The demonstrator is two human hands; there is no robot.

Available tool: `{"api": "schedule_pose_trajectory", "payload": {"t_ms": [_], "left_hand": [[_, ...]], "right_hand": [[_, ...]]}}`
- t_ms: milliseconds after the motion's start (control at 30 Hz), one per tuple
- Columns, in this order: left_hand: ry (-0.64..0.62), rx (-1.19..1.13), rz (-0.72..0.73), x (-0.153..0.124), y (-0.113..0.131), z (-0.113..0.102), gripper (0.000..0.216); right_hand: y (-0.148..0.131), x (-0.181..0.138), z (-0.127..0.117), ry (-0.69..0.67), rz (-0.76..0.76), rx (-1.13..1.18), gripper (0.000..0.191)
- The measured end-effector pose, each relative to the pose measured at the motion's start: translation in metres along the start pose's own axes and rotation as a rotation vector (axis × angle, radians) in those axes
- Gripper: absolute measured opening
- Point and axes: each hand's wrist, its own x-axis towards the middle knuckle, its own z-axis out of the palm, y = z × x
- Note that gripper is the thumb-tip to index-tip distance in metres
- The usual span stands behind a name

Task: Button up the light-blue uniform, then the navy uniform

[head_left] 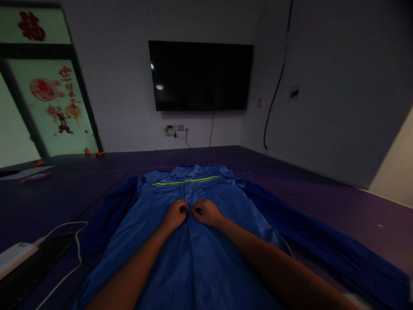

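A blue work shirt point(213, 258) with a yellow-green stripe across its chest lies spread on the floor, collar away from me. Its darker sleeves reach out to both sides. My left hand point(177, 214) is closed on the shirt's front edge at the middle, just below the stripe. Close beside it, my right hand point(207, 212) pinches the other side of the same front opening. Only a small gap separates the two hands. Any button between the fingers is too small and dark to make out.
On the purple floor point(322, 189) at the left are a white power strip point(17, 254) with a white cable point(79, 243) and a dark flat object point(48, 267). Small orange items point(99, 153) sit by the glass door point(51, 99). A television point(201, 77) hangs on the far wall.
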Motion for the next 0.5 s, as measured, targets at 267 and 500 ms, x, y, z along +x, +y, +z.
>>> {"api": "schedule_pose_trajectory", "payload": {"t_ms": [267,500], "left_hand": [[0.006,-0.014,-0.008,0.0013,-0.0053,0.0029,0.019],[-0.001,-0.012,0.005,0.0006,-0.0035,0.0017,0.019]], "right_hand": [[0.0002,-0.0005,0.0004,-0.007,0.008,-0.023,0.015],[-0.0022,-0.0014,-0.0031,-0.028,0.009,-0.029,0.017]]}}
